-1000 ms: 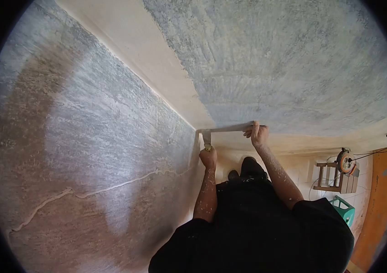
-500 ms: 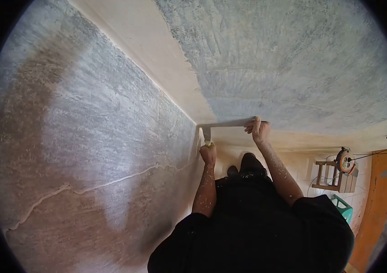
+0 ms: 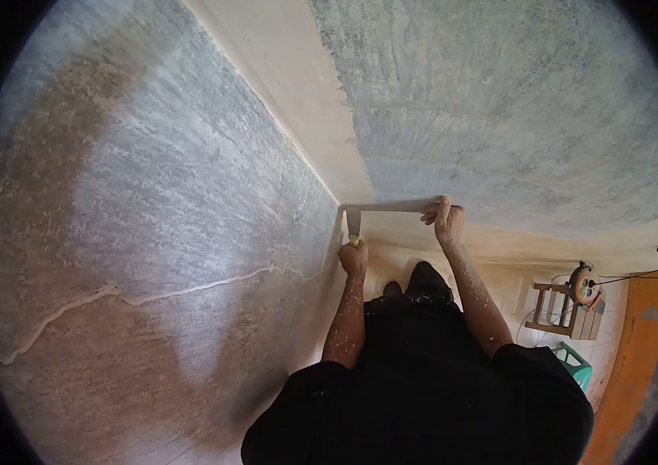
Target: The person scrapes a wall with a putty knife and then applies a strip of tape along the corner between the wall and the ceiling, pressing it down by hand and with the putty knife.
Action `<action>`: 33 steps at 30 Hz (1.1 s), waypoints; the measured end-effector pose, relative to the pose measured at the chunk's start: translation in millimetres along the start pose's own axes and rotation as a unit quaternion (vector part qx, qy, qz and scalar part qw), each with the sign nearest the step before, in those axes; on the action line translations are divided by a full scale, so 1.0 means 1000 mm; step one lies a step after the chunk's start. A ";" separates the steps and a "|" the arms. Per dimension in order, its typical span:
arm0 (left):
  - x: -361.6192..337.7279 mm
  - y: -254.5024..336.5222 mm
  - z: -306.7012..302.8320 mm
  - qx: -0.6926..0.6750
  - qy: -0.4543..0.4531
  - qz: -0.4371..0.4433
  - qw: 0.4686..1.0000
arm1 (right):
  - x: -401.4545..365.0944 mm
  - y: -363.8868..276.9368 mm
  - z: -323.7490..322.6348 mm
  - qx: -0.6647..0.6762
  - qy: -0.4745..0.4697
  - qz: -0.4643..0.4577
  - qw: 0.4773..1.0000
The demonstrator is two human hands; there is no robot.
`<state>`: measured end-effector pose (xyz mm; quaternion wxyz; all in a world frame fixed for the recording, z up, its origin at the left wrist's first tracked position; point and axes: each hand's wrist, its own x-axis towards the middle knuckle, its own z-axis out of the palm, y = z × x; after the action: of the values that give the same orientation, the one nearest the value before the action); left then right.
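My left hand (image 3: 353, 260) is closed around the yellowish handle of a putty knife (image 3: 353, 220). The knife's flat blade points up the view and meets the left end of a long, thin straight blade (image 3: 397, 207). My right hand (image 3: 448, 223) grips the right end of that long blade, thumb up. Its left end reaches the corner where two walls meet, and the blade lies across the wall in front, below a smooth pale strip (image 3: 290, 85). Whether it presses on the surface cannot be made out. White splashes speckle both forearms.
The left wall (image 3: 166, 186) is mottled grey with a jagged pale filled line across it. The front wall (image 3: 499, 101) is bluish grey. At right stand a wooden stool (image 3: 552, 306) with a cable reel (image 3: 584, 284), a green plastic stool (image 3: 574, 364) and an orange panel (image 3: 639, 333).
The view has shifted slightly, so the wall corner lies further right. Both hands keep their grips, and the blades stay at the corner with little visible movement.
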<state>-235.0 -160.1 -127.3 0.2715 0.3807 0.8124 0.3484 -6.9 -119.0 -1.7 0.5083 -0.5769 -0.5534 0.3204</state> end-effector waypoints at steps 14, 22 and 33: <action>0.008 0.000 0.003 -0.022 -0.009 -0.006 1.000 | 0.002 -0.005 0.002 0.005 0.005 -0.018 1.000; 0.012 0.014 -0.006 0.018 -0.004 0.019 1.000 | 0.010 -0.002 0.005 -0.024 0.018 -0.029 0.999; -0.001 0.003 0.000 0.038 -0.013 0.003 0.999 | 0.002 -0.009 0.002 -0.009 0.015 -0.024 1.000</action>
<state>-233.1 -159.3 -125.2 0.2667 0.3977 0.8202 0.3131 -11.4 -117.9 7.0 0.5188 -0.5726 -0.5621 0.2950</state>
